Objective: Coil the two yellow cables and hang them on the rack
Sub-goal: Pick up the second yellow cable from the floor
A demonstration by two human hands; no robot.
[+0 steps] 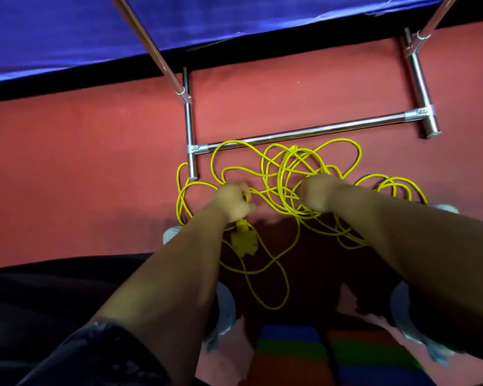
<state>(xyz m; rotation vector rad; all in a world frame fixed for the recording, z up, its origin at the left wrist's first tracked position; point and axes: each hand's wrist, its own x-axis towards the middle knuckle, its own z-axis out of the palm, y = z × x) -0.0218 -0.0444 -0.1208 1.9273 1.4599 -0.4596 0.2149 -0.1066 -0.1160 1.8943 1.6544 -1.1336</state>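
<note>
Indoor room, exact type unclear. Reads as a staged work area, not a home. Evidence: plain red floor, shiny blue cloth draped along the far side, chrome tube rack standing on the floor, yellow cables sprawled beside it, striped multicolour mat at the near edge.

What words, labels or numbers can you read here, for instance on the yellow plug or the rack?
No text can be read in this view.
Yellow plug below the left hand: blurred, no marking legible.
Rack joints: bare metal, no print visible.
Yellow cables: no print legible.
</note>
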